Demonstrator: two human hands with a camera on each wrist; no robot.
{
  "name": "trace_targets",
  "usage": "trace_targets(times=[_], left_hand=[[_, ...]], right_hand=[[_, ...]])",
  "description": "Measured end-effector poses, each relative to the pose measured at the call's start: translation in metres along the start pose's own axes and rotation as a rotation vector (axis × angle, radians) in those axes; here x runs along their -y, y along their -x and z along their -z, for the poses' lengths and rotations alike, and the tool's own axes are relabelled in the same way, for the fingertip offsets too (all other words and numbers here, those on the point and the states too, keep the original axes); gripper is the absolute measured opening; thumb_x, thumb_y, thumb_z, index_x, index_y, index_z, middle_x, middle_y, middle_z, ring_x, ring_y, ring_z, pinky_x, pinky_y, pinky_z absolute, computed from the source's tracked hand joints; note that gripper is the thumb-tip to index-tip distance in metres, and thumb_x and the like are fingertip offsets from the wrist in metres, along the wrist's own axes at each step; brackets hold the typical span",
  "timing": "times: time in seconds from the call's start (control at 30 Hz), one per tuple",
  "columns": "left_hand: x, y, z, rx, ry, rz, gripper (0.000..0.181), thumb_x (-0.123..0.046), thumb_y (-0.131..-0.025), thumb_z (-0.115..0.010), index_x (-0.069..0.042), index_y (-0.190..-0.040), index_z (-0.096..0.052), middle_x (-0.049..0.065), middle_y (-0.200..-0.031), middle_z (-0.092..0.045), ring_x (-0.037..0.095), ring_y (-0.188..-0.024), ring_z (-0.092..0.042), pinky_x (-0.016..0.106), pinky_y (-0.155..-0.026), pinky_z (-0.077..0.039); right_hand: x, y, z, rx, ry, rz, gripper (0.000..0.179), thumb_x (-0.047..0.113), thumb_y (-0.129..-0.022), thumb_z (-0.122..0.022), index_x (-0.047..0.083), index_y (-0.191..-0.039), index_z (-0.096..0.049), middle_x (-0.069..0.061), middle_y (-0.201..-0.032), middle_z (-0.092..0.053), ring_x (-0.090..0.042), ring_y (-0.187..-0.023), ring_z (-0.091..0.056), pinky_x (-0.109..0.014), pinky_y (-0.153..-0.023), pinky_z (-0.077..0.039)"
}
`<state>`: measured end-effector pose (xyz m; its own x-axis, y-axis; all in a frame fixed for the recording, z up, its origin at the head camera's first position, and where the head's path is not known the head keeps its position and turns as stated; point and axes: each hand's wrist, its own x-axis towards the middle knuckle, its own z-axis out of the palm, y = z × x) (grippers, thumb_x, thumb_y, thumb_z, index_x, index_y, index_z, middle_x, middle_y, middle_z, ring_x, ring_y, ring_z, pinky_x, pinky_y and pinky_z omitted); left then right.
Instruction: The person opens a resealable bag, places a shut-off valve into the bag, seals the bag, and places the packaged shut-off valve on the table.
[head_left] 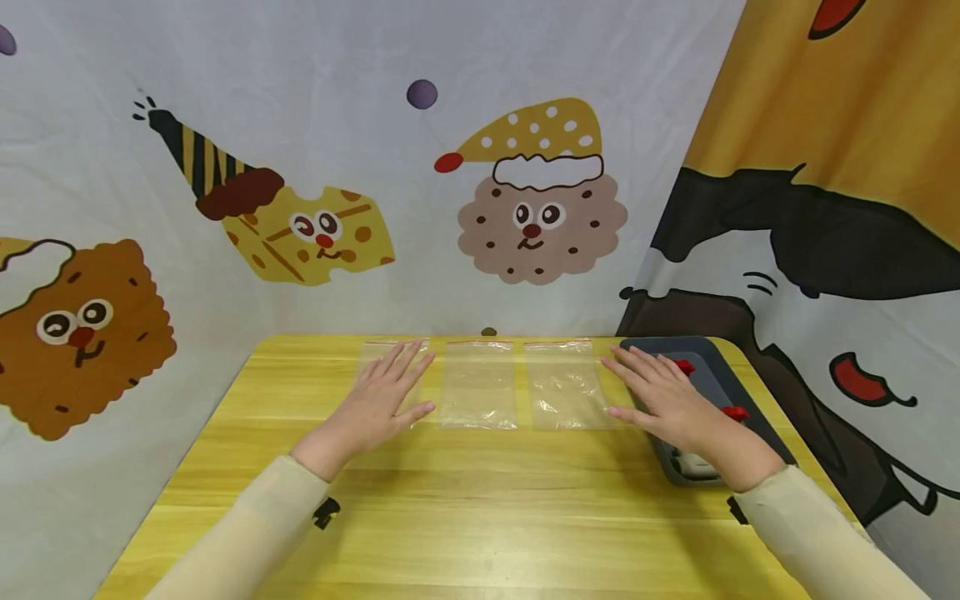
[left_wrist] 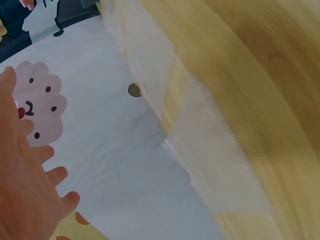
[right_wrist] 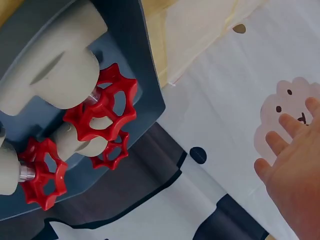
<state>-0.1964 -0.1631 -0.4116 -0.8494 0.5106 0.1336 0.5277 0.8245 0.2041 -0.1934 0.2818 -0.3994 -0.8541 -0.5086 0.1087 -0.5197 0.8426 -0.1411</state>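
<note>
My left hand point(head_left: 375, 408), fingers spread, is held above the left clear zip bag point(head_left: 369, 357) and partly hides it. Beside that lie a middle zip bag point(head_left: 478, 385) and a right zip bag point(head_left: 566, 385), flat in a row. My right hand point(head_left: 675, 408) hovers with spread fingers over the left side of a dark grey tray point(head_left: 761, 417), its fingertips towards the right bag. Inside the tray, the right wrist view shows several off-white valves point(right_wrist: 70, 80) with a large red handwheel point(right_wrist: 102, 107) and others like it. Both hands hold nothing.
The bags and tray rest on a yellow wood-grain table point(head_left: 480, 508), near its far edge. Behind it hangs a white curtain point(head_left: 337, 67) with cartoon prints, and another printed cloth point(head_left: 847, 125) hangs on the right.
</note>
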Motion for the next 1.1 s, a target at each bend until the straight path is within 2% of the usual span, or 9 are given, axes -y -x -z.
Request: trace_targets(times=[0.17, 0.3, 0.47, 0.63, 0.83, 0.93, 1.03, 1.1], left_hand=[[0.001, 0.001, -0.005, -0.064, 0.073, -0.007, 0.071, -0.055, -0.096, -0.041, -0.027, -0.153, -0.008, -0.001, -0.16, -0.002, 0.029, -0.146, -0.008, 0.063, -0.111, -0.017], [0.002, 0.0, -0.01, -0.099, 0.162, 0.007, 0.069, -0.049, -0.097, -0.044, -0.025, -0.153, -0.011, 0.002, -0.159, -0.009, 0.033, -0.144, -0.016, 0.061, -0.112, -0.018], [0.005, 0.001, -0.016, -0.108, 0.323, 0.102, 0.066, -0.044, -0.098, -0.045, -0.025, -0.153, -0.012, 0.004, -0.158, -0.014, 0.033, -0.143, -0.018, 0.059, -0.113, -0.02], [0.012, 0.003, -0.024, -0.14, 0.492, 0.199, 0.064, -0.042, -0.099, -0.044, -0.018, -0.152, -0.018, 0.013, -0.156, -0.02, 0.036, -0.142, -0.019, 0.059, -0.112, -0.022], [0.022, 0.006, -0.034, -0.158, 0.647, 0.308, 0.063, -0.039, -0.1, -0.044, -0.01, -0.15, -0.021, 0.019, -0.153, -0.024, 0.04, -0.137, -0.028, 0.06, -0.107, -0.03], [0.026, 0.008, -0.038, -0.162, 0.676, 0.37, 0.062, -0.037, -0.099, -0.047, -0.009, -0.149, -0.023, 0.019, -0.152, -0.025, 0.041, -0.136, -0.029, 0.06, -0.106, -0.033], [0.03, 0.008, -0.042, -0.176, 0.656, 0.43, 0.06, -0.028, -0.098, -0.051, -0.007, -0.149, -0.025, 0.02, -0.151, -0.026, 0.041, -0.137, -0.026, 0.058, -0.109, -0.028], [0.033, 0.009, -0.043, -0.18, 0.639, 0.468, 0.061, -0.026, -0.098, -0.052, -0.006, -0.148, -0.025, 0.02, -0.152, -0.026, 0.04, -0.139, -0.025, 0.056, -0.112, -0.025]], right_hand=[[-0.006, 0.005, 0.0, -0.078, 0.007, 0.031, 0.074, 0.05, -0.087, -0.062, 0.021, -0.148, -0.032, -0.011, -0.153, -0.029, -0.037, -0.138, -0.027, -0.06, -0.107, -0.022], [-0.012, 0.01, 0.001, -0.114, -0.01, 0.007, 0.073, 0.044, -0.086, -0.065, 0.018, -0.147, -0.034, -0.014, -0.151, -0.032, -0.038, -0.135, -0.031, -0.062, -0.105, -0.024], [-0.021, 0.017, 0.004, -0.109, -0.024, -0.08, 0.072, 0.048, -0.088, -0.062, 0.017, -0.147, -0.034, -0.016, -0.15, -0.032, -0.043, -0.133, -0.032, -0.066, -0.103, -0.026], [-0.032, 0.026, 0.004, -0.124, -0.058, -0.181, 0.071, 0.048, -0.089, -0.06, 0.015, -0.146, -0.035, -0.019, -0.148, -0.034, -0.047, -0.13, -0.033, -0.068, -0.099, -0.029], [-0.051, 0.042, 0.004, -0.152, -0.186, -0.279, 0.069, 0.043, -0.093, -0.057, 0.011, -0.147, -0.032, -0.024, -0.145, -0.034, -0.05, -0.125, -0.036, -0.067, -0.09, -0.038], [-0.059, 0.05, 0.003, -0.17, -0.247, -0.319, 0.067, 0.04, -0.094, -0.056, 0.008, -0.147, -0.031, -0.028, -0.144, -0.032, -0.052, -0.125, -0.034, -0.068, -0.089, -0.036], [-0.067, 0.058, 0.002, -0.186, -0.265, -0.384, 0.066, 0.039, -0.095, -0.055, 0.004, -0.145, -0.032, -0.032, -0.142, -0.031, -0.054, -0.125, -0.03, -0.07, -0.091, -0.032], [-0.072, 0.063, 0.001, -0.199, -0.246, -0.431, 0.065, 0.039, -0.095, -0.054, 0.001, -0.144, -0.034, -0.034, -0.14, -0.032, -0.054, -0.122, -0.034, -0.069, -0.088, -0.035]])
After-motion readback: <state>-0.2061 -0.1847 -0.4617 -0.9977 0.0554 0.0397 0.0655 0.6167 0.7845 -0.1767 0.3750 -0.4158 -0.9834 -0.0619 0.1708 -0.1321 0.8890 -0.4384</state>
